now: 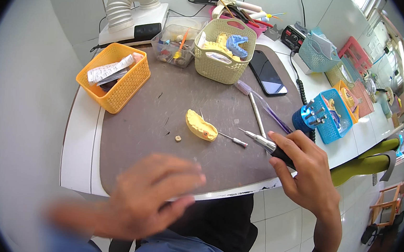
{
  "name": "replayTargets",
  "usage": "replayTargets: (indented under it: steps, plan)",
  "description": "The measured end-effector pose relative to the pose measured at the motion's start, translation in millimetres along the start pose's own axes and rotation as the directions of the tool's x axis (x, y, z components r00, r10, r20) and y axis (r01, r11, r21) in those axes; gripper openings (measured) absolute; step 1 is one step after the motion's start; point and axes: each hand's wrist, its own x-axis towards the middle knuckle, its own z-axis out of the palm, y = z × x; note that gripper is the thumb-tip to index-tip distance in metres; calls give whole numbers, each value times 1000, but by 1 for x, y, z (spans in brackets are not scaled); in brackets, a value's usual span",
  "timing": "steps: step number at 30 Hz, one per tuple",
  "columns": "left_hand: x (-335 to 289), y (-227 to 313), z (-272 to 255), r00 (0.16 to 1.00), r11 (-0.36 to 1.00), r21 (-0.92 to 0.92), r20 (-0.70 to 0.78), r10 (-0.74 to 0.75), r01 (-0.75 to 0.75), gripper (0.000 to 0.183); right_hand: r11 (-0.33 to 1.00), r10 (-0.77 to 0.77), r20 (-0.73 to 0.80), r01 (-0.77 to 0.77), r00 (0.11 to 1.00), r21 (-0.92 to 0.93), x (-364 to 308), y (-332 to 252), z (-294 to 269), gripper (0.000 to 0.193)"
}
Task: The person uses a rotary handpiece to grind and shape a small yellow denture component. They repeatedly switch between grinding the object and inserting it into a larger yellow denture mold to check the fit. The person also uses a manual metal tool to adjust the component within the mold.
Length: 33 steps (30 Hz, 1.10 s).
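The right hand (306, 171) is gripping a dental handpiece (261, 141); the left hand (145, 195) is hanging half-open, empty. A thin tool (240, 142) is lying on the surface (79, 161) between handpiece and yellow teeth model (199, 125), before a green basket (219, 71).

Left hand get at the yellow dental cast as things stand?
Probably yes: the left hand, though blurred, shows nothing in its grip, and the brown mat between looks open. The small beige ring sits off to the cast's left.

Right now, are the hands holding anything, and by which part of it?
The right hand holds the pen-shaped tool by its black body, behind the silver front. The left hand is blurred; nothing shows in it.
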Motion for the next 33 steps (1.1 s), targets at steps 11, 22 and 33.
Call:
replayTargets:
  steps: [11,22,33]
  plan:
    - [95,-49,9,961,936,220,73,266,-276,16,997,-70,9,70,998,14,6,-5,13,38]
    - [125,-73,-1,970,956,210,175,170,-205,21,999,33,-13,-33,999,12,18,14,17,39]
    - [124,-79,14,963,959,154,160,215,-240,15,1000,12,-18,-12,1000,-8,31,21,25,39]
